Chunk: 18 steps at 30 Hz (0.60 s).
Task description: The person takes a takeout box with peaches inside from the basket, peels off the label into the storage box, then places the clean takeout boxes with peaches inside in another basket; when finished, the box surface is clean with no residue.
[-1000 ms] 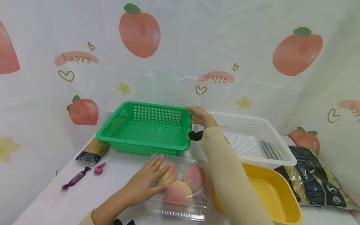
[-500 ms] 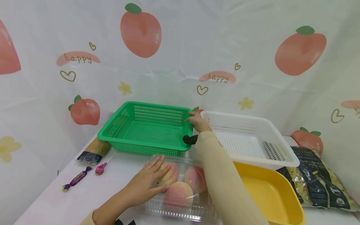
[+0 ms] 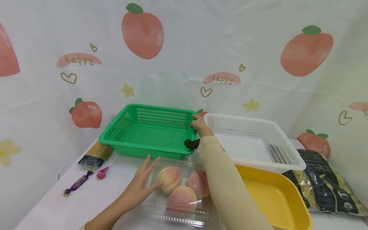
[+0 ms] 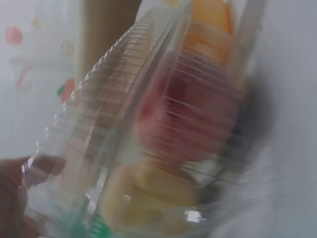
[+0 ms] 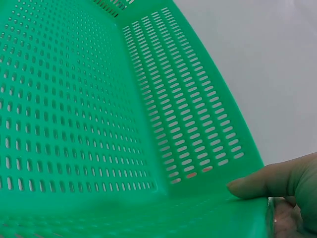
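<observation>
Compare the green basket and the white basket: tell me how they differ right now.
The green basket is bright green; the white basket is white. The right hand grips the green basket's rim at its right corner, while no hand holds the white basket. The green basket stands behind the clear box of peaches; the white basket stands behind the yellow tray. Both are shallow, perforated, rectangular and hold nothing visible.

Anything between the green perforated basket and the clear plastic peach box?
Only a bare table strip separates green perforated basket and clear plastic peach box, per head view.
</observation>
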### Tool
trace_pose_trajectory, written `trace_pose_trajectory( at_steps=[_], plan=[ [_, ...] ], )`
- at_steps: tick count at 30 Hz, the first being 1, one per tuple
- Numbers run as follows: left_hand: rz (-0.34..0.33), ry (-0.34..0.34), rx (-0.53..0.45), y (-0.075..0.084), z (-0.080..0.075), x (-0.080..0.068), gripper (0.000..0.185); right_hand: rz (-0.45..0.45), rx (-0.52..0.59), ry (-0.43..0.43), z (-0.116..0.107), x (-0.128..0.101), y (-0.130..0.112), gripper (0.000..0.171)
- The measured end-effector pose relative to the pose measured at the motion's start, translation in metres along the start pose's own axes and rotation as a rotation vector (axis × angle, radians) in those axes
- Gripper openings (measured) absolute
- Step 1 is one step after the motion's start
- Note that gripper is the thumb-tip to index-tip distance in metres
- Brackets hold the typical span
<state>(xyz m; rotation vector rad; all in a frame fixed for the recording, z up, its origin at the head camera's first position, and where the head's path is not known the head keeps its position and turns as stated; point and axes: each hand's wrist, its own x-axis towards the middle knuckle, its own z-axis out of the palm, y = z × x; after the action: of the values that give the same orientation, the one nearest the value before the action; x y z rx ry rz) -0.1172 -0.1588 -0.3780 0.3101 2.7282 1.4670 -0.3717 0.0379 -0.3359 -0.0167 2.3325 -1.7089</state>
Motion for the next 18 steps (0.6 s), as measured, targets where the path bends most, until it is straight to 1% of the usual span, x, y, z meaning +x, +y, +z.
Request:
trace_pose_trajectory(
  at_steps=[2,5,7,9,10,12,16,18],
  plan=[
    [-0.103,-0.009,-0.158,-0.006,-0.001,-0.002,0.079,-0.001,-0.004,0.005,0.0,0.0,0.0,0.07],
    [-0.226,-0.036,-0.417,-0.013,0.002,-0.004,0.084,-0.002,-0.002,0.005,0.0,0.001,0.0,0.069],
    [-0.291,-0.053,-0.542,-0.017,0.005,-0.006,0.087,-0.004,0.0,0.007,0.0,0.0,0.0,0.069],
    [-0.328,-0.062,-0.624,-0.018,0.008,-0.007,0.09,-0.003,0.006,0.003,0.001,0.0,-0.001,0.069],
    [-0.339,-0.069,-0.651,-0.019,0.008,-0.008,0.09,-0.004,0.007,0.002,0.001,-0.001,-0.001,0.069],
    [-0.341,-0.076,-0.68,-0.019,0.008,-0.008,0.088,-0.005,0.008,0.001,0.001,-0.001,-0.001,0.069],
    [-0.276,-0.089,-0.73,-0.02,0.008,-0.009,0.08,-0.015,-0.006,0.006,0.001,0.0,0.0,0.069],
    [-0.253,-0.081,-0.737,-0.019,0.008,-0.009,0.077,-0.016,-0.014,0.013,0.001,0.001,0.0,0.069]
  ],
)
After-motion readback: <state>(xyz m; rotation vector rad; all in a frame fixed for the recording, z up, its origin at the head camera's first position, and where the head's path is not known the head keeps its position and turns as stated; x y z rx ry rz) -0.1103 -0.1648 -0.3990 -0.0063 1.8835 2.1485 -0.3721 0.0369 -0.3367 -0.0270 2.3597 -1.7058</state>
